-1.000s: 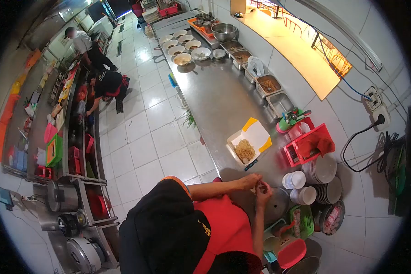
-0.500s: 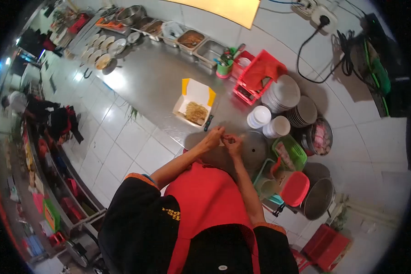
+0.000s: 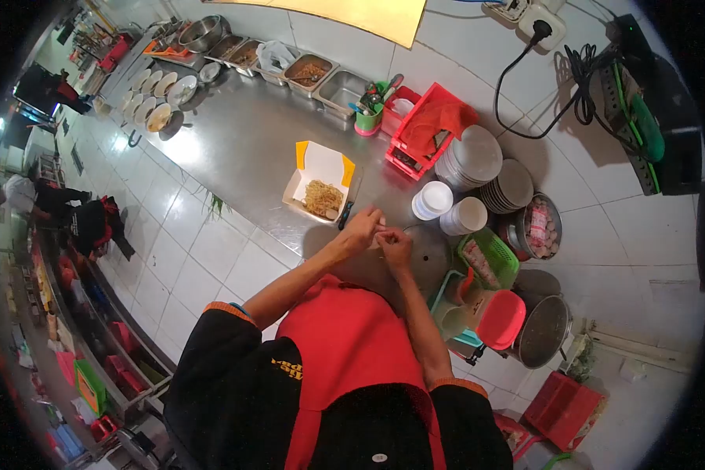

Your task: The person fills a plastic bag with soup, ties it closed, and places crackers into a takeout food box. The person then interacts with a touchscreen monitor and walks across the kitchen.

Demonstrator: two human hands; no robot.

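My left hand [image 3: 362, 230] and my right hand [image 3: 395, 246] meet over the near edge of the steel counter [image 3: 247, 157]. The fingers of both are closed and pinched together at the tips. Whatever is between them is too small to make out. Just beyond my left hand stands an open takeaway box [image 3: 296, 193], white inside with yellow flaps, with noodles [image 3: 321, 197] in it. A dark-handled tool [image 3: 345, 215], its kind unclear, lies against the box's right side. A round metal lid or pan [image 3: 427, 254] is beside my right hand.
White cups [image 3: 433, 199] and stacked plates [image 3: 478, 153] stand at the right, near a red basket [image 3: 403, 149]. Metal food trays [image 3: 309, 72] line the wall. A green basket [image 3: 501, 254] and a large pot [image 3: 544, 333] are at lower right. Two people are at far left.
My view has shifted slightly, so the counter and its things appear a little further left. Both hands stay together, with fingertips still pinched and slightly repositioned.
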